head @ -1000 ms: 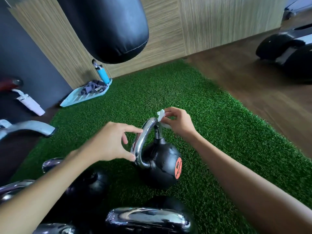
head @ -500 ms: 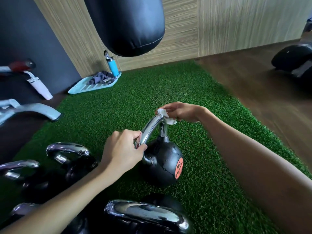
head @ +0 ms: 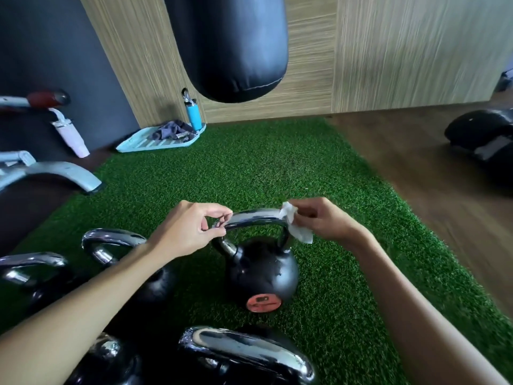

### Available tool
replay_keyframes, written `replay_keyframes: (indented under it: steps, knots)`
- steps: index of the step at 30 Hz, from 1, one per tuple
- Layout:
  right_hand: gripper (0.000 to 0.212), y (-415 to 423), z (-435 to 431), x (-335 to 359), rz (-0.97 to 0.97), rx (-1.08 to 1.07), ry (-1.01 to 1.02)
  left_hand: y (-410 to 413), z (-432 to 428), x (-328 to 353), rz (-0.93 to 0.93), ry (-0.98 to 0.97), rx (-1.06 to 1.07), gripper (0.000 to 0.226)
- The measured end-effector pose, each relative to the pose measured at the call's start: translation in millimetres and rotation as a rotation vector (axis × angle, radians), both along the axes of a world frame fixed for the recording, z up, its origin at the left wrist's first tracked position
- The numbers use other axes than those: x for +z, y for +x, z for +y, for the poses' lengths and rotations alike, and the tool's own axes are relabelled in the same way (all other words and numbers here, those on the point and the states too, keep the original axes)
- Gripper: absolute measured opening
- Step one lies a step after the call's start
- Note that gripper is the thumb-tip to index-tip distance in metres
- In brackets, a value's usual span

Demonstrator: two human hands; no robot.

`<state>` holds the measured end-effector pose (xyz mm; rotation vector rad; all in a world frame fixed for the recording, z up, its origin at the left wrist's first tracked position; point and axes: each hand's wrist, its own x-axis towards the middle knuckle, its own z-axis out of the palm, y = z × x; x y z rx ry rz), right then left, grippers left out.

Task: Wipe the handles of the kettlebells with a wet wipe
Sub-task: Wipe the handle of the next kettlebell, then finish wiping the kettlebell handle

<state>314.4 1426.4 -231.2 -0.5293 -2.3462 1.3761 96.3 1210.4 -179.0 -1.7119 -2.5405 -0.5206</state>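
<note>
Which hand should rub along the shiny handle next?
The right hand: it pinches the wet wipe against the right end of the handle, so it could probably slide along the top. The left hand pinches the other end, holding no wipe.

A kettlebell [head: 261,270] stands on the turf mat [head: 249,168], near the middle. The left hand [head: 188,229] pinches the left end of its handle [head: 255,216]. The right hand [head: 324,218] holds the wet wipe [head: 297,227] against the right end. Just left of it stands a second kettlebell [head: 116,245], and a third [head: 27,268] stands farther left. A fourth [head: 244,354] is nearest the camera, in front. At the mat's far left corner a tray [head: 130,147] lies by the wall, with a cloth [head: 170,130] in it and a bottle [head: 193,112] upright at its right end. A punching bag [head: 227,45] hangs above the mat's far edge. A machine leg [head: 55,173] rests left of the mat. Boxing gloves [head: 483,137] lie on the wooden floor [head: 416,162] to the right.
</note>
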Motion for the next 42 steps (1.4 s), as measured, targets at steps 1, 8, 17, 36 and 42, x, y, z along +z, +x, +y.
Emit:
replay_keyframes:
  steps: [1, 8, 17, 36, 42]
  knots:
    - [0.029, 3.3, -7.2, -1.9, -0.003, -0.044, 0.017, -5.2, 1.7, 0.6, -0.039, -0.006, -0.030, 0.041]
    - [0.032, 7.4, -27.9, 14.3, -0.065, -0.187, 0.190, -22.8, 11.3, 4.1, -0.090, -0.063, -0.119, 0.031]
    - [0.023, -12.8, -41.6, 39.2, -0.151, -0.433, 0.406, -19.9, 1.9, 4.7, 0.027, 0.016, -0.084, 0.037]
    - [0.025, 182.7, -264.3, 238.5, -0.714, -0.838, -0.140, 191.5, -114.9, 185.1, -0.014, -0.223, -0.400, 0.040]
    - [0.025, 290.3, -355.0, 304.3, -0.708, -1.122, -0.345, 299.8, -157.5, 244.7, -0.076, -0.296, -0.542, 0.042]
